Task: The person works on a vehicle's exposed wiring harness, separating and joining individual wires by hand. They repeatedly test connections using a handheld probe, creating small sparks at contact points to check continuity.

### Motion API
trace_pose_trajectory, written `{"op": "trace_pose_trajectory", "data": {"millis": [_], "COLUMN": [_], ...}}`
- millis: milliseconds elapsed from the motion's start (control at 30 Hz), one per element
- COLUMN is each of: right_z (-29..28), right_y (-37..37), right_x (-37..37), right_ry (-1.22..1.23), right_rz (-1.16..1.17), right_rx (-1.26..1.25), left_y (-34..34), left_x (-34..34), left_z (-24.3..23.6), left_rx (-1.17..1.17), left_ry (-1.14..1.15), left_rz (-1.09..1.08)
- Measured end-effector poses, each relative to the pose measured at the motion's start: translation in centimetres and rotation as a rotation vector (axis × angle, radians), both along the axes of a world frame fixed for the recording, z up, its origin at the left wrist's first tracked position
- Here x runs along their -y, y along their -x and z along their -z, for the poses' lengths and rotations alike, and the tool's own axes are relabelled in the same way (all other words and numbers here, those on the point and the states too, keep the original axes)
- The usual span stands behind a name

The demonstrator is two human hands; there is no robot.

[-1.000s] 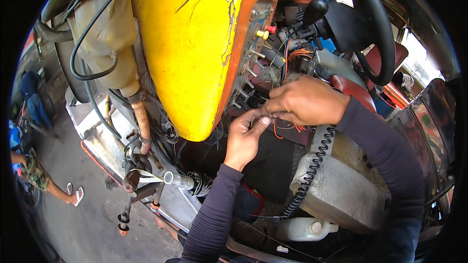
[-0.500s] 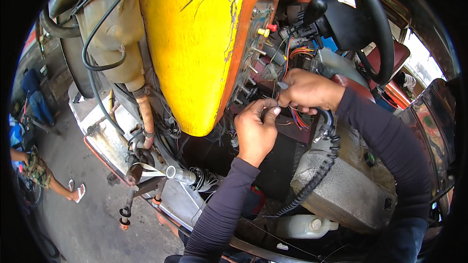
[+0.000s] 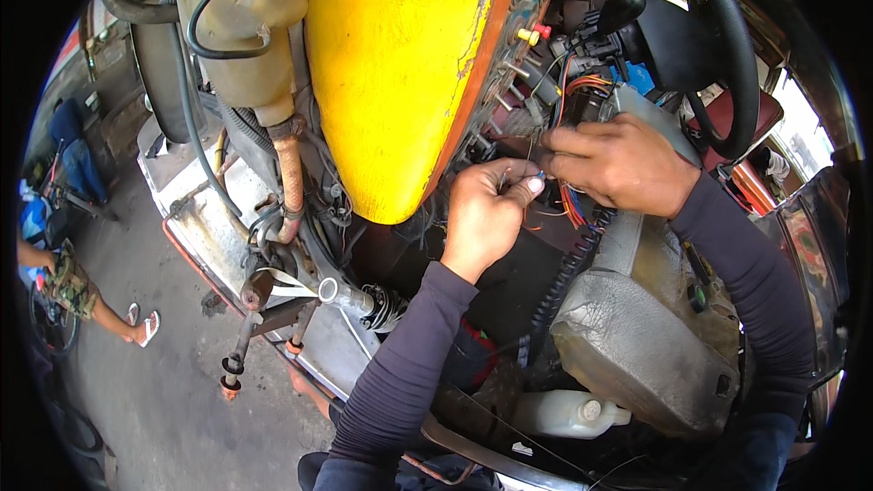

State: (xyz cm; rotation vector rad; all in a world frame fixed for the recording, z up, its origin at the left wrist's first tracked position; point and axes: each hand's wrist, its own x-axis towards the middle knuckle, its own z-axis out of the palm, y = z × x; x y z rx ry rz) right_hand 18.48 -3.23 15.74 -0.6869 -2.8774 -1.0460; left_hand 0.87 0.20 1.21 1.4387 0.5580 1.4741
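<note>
My left hand (image 3: 485, 218) is closed in a pinch, thumb against forefinger, on a thin wire (image 3: 531, 147) below the row of dashboard switches. A small blue bit shows at the thumb tip. My right hand (image 3: 627, 162) faces it from the right, fingers bent together at the same wire. Its fingertips partly hide what they grip. Just below the right hand hangs a bundle of coloured wires (image 3: 573, 207). Orange wires (image 3: 589, 84) loop above it. A black coiled cable (image 3: 562, 275) runs down beneath the right hand.
A yellow hood (image 3: 391, 82) rises ahead, edged by a panel with switches (image 3: 503, 102). The steering wheel (image 3: 741, 55) stands at upper right. A worn grey cover (image 3: 637, 336) and a white plastic jug (image 3: 571, 414) lie below. Another person's leg (image 3: 100, 309) shows far left.
My right hand has turned and lifted slightly off the left, and the coiled cable beneath it has swung left. The whole view has shifted, so the hood sits further right.
</note>
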Motion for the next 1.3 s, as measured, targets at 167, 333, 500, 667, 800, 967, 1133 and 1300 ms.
{"op": "trace_pose_trajectory", "data": {"millis": [167,333,500,667,800,967,1133,1300], "right_z": [0.5,2.1,1.4,2.0,2.7,4.7,7.4,6.0], "right_y": [0.3,0.4,0.3,-0.2,0.0,-0.7,-1.1,0.0], "right_x": [0.3,-0.6,-0.3,-0.2,-1.0,-1.6,-2.8,-2.2], "right_ry": [-0.005,0.320,0.552,0.376,0.377,0.687,0.865,1.112], "right_rz": [0.049,0.375,0.361,0.026,0.050,0.307,0.198,0.522], "right_rx": [-0.003,-0.491,-0.795,-0.443,-0.565,-1.052,-1.143,-1.148], "left_y": [0.1,-1.4,-0.7,0.1,0.1,-0.1,-1.6,-1.4], "left_x": [-0.2,0.8,0.6,0.8,0.4,0.9,1.2,1.7], "left_z": [0.0,-0.6,-0.4,-0.5,-0.3,-0.2,0.8,0.7], "left_rx": [0.026,-0.071,-0.070,-0.050,0.037,0.066,0.261,0.467], "left_ry": [-0.012,-0.087,-0.033,0.009,-0.030,0.041,0.154,0.351], "left_rz": [0.028,-0.242,-0.192,-0.052,0.011,-0.061,-0.024,0.066]}}
